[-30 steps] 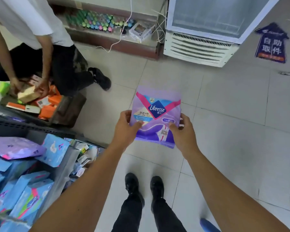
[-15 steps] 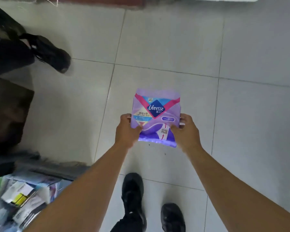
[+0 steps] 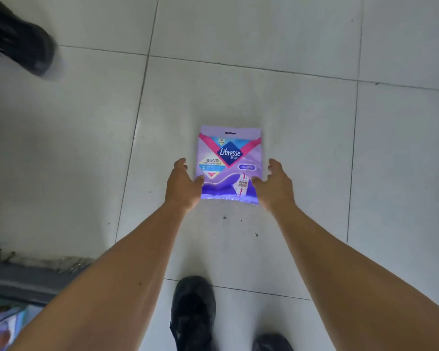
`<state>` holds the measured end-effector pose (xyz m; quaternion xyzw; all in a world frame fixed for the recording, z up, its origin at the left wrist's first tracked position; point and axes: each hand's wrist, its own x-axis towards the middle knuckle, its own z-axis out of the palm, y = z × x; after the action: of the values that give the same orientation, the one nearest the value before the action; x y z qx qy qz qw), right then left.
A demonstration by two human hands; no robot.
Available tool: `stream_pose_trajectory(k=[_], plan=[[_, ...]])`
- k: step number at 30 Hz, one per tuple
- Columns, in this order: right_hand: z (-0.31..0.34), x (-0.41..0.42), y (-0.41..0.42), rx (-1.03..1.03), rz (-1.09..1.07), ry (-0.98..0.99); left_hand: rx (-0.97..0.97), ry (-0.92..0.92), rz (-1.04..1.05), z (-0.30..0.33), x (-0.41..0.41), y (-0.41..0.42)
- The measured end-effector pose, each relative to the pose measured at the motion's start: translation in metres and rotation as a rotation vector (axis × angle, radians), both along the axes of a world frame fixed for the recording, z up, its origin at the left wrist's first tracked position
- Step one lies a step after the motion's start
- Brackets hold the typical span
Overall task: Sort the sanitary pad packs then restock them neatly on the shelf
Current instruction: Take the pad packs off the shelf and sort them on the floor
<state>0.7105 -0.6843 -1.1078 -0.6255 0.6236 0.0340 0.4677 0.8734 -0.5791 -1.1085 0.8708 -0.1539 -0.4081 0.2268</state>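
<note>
Sorting step: laying the purple pad pack (image 3: 229, 165) flat on the floor (image 3: 302, 138). Left hand (image 3: 181, 184) and right hand (image 3: 274, 184) flanking pack, fingers spread loose, gripping nothing. Probably needing another pack next.

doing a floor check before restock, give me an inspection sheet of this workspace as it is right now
surface: pale tiled floor, a few dark specks near the pack
job's things: purple Libresse pad pack, face up, apparently lying on the floor
clutter: packs in a bin at lower left, blurred
hands: left hand and right hand flank the pack's lower corners, fingers spread; contact unclear
cables: nothing seen
surroundings: own black shoes, another person's black shoe at upper left
</note>
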Motion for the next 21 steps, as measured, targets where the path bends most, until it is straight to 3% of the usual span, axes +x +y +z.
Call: stream_pose_trajectory(k=[5, 11, 16, 21], plan=[[0.132, 0.0, 0.02, -0.116, 0.339, 0.003, -0.106, -0.149, 0.029, 0.132, -0.014, 0.002], [0.375, 0.008, 0.051, -0.435, 0.656, -0.112, -0.162, -0.389, 0.064, 0.377, -0.034, 0.036], [0.553, 0.032, 0.093, -0.654, 0.907, -0.291, -0.086, -0.623, 0.171, 0.564, -0.043, 0.109], [0.67, 0.063, 0.175, -0.756, 1.122, -0.505, -0.066, -0.817, 0.332, 0.68, -0.062, 0.214]])
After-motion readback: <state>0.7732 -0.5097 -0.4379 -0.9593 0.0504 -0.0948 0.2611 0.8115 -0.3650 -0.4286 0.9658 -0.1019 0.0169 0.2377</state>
